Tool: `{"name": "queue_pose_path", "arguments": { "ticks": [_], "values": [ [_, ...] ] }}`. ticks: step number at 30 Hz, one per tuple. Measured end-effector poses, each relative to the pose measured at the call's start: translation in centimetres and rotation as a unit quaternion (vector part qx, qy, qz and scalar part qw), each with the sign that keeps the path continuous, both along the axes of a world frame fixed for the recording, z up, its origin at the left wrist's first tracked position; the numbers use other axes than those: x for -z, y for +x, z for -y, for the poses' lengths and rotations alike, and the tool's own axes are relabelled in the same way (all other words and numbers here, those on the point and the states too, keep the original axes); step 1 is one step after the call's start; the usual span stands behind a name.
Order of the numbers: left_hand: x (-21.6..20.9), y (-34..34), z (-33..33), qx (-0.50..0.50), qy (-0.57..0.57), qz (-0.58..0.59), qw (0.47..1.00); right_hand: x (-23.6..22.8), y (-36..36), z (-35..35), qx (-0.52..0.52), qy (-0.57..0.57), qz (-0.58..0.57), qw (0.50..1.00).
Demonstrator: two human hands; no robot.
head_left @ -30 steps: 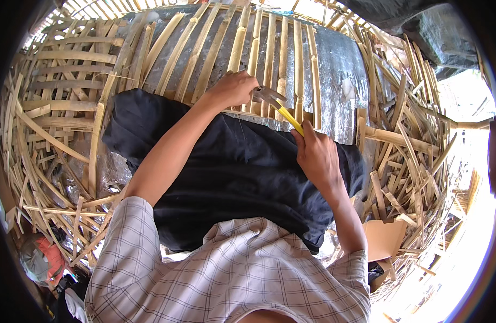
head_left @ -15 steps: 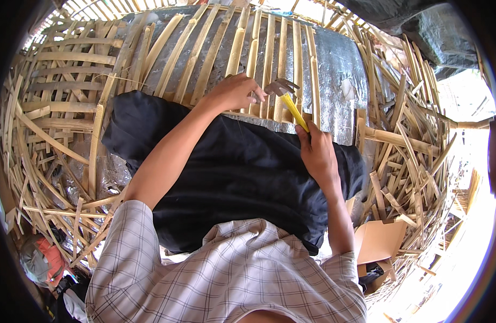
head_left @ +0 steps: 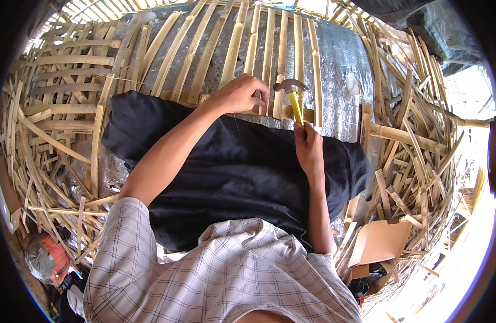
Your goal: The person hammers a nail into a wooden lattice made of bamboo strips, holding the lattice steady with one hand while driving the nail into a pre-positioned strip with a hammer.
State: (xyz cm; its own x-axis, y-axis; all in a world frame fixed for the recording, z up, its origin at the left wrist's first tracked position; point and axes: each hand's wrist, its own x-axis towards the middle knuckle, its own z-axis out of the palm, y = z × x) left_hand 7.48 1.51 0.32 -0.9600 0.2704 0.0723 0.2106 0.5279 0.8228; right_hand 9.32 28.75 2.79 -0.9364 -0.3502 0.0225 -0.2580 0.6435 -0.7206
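Note:
My right hand (head_left: 309, 148) grips the yellow handle of a claw hammer (head_left: 296, 105), whose metal head is raised just right of my left hand. My left hand (head_left: 241, 96) rests at the near ends of a row of split bamboo slats (head_left: 231, 51), its fingers bent and drawn together toward the thumb. Anything small between those fingertips is too small to make out. Under the slats' near ends runs a bamboo crosspiece (head_left: 307, 114). Black cloth (head_left: 232, 167) covers my lap below both hands.
Silvery sheeting (head_left: 339, 59) lies beneath the slats. Woven bamboo (head_left: 75, 59) stands at the left, and a heap of bamboo strips (head_left: 404, 161) at the right. An open cardboard box (head_left: 380, 242) sits at the lower right. Dark plastic sheeting (head_left: 442, 32) hangs at the upper right.
My right hand has shifted a little left. The hammer stands more upright, its head slightly farther right of my left hand. My left fingers look more curled.

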Motion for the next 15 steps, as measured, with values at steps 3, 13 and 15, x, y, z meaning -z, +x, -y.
{"name": "queue_pose_path", "arguments": {
  "ticks": [3, 13, 15],
  "values": [
    [-0.5, -0.1, -0.5, 0.011, -0.007, -0.01, 1.0, 0.2, 0.2, -0.3, -0.004, 0.007, 0.002, 1.0],
    [0.7, -0.4, -0.1, -0.009, 0.018, 0.022, 1.0, -4.1, 1.3, -0.3, -0.021, -0.013, -0.006, 1.0],
    [0.7, -0.6, 0.1, 0.0, 0.023, 0.046, 0.999, -5.6, 1.4, -0.5, -0.039, 0.005, -0.008, 0.999]
  ]
}}
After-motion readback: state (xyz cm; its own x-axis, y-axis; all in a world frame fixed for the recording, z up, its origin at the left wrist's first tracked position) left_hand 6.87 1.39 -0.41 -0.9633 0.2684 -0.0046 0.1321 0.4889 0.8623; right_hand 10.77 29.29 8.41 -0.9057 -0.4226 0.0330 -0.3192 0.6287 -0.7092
